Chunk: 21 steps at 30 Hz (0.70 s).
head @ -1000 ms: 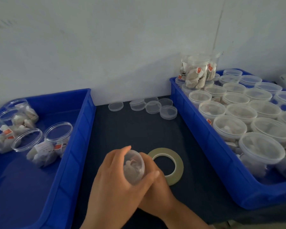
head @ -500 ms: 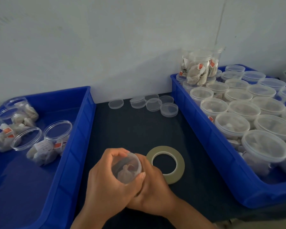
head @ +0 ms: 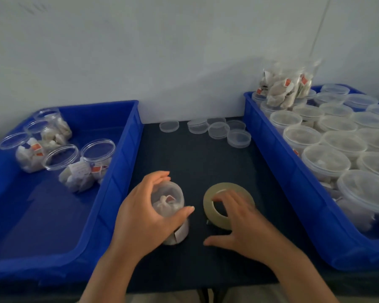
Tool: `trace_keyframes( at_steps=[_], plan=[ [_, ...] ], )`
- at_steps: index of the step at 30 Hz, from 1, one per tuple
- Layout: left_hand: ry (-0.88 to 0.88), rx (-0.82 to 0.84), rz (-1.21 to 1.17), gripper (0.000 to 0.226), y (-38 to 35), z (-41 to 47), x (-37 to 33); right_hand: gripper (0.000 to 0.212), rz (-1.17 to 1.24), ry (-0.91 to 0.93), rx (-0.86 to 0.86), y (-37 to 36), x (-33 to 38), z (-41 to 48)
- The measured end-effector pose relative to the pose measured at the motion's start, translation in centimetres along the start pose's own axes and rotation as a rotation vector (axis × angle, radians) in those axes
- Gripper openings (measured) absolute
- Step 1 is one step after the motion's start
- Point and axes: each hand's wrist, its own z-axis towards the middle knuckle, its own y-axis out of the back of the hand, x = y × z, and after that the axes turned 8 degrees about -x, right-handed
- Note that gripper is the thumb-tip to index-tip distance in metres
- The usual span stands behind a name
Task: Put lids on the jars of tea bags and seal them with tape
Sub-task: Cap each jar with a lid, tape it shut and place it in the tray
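My left hand [head: 143, 217] grips a clear jar of tea bags [head: 170, 202] with a lid on top, standing on the dark mat in front of me. Just to its right lies a roll of yellowish tape [head: 228, 204]. My right hand [head: 241, 224] rests on the roll with fingers spread over its near edge; it does not lift it. Several loose clear lids [head: 219, 130] lie at the back of the mat.
A blue bin [head: 123, 162] on the left holds several open jars of tea bags [head: 83, 167]. A blue bin [head: 269, 149] on the right is packed with lidded jars [head: 325, 162], with more stacked at its back. A white wall stands behind.
My right hand has let go of the jar and moved right onto the tape roll. My left hand has set the jar upright on the mat and keeps hold of it.
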Motion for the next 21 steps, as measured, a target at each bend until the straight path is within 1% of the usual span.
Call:
trace_keyframes(
  at_steps=[2, 4, 5, 8, 10, 11, 13, 15, 16, 17, 18, 20, 21],
  plan=[
    [0.001, 0.006, 0.039, 0.079, -0.4, 0.5, -0.1, 0.075, -0.090, -0.030, 0.068, 1.0, -1.2, -0.4],
    [-0.018, 0.020, 0.066, 0.078, -0.9, 1.1, -0.2, 0.053, -0.159, -0.034, 0.095, 1.3, -1.5, -0.6],
    [-0.034, 0.023, 0.061, 0.076, -1.2, 1.5, -0.2, 0.046, -0.192, -0.033, 0.098, 1.3, -1.4, -0.7],
    [-0.065, 0.040, -0.009, 0.073, -1.9, 2.2, 0.1, 0.039, -0.284, 0.009, 0.061, 1.0, -0.8, -1.1],
    [-0.100, 0.040, -0.019, 0.078, -1.9, 2.3, 0.3, 0.039, -0.286, 0.013, -0.010, 1.0, -0.4, -1.7],
    [-0.131, 0.012, 0.011, 0.081, -1.9, 2.2, 0.3, 0.040, -0.274, -0.010, -0.043, 1.1, -0.2, -2.0],
    [-0.197, -0.119, 0.108, 0.082, -1.7, 1.6, 0.0, 0.040, -0.178, -0.087, -0.104, 1.3, 0.1, -2.8],
    [-0.275, -0.280, 0.151, 0.068, -1.8, 0.3, -0.7, 0.044, 0.035, -0.163, -0.155, 1.3, 0.7, -3.8],
    [-0.324, -0.318, 0.145, 0.059, -2.0, -0.6, -1.1, 0.047, 0.147, -0.169, -0.178, 1.2, 1.2, -4.1],
    [-0.363, -0.306, 0.140, 0.052, -2.3, -1.6, -1.5, 0.048, 0.246, -0.154, -0.203, 0.9, 1.8, -4.4],
    [-0.374, -0.256, 0.144, 0.049, -2.6, -2.5, -2.0, 0.049, 0.325, -0.134, -0.227, 0.7, 2.4, -4.7],
    [-0.327, -0.146, 0.148, 0.047, -3.1, -3.8, -2.8, 0.053, 0.449, -0.110, -0.263, 0.3, 3.6, -4.9],
    [-0.300, -0.122, 0.129, 0.042, -3.3, -4.0, -3.1, 0.056, 0.500, -0.108, -0.277, 0.1, 4.1, -4.9]
  ],
)
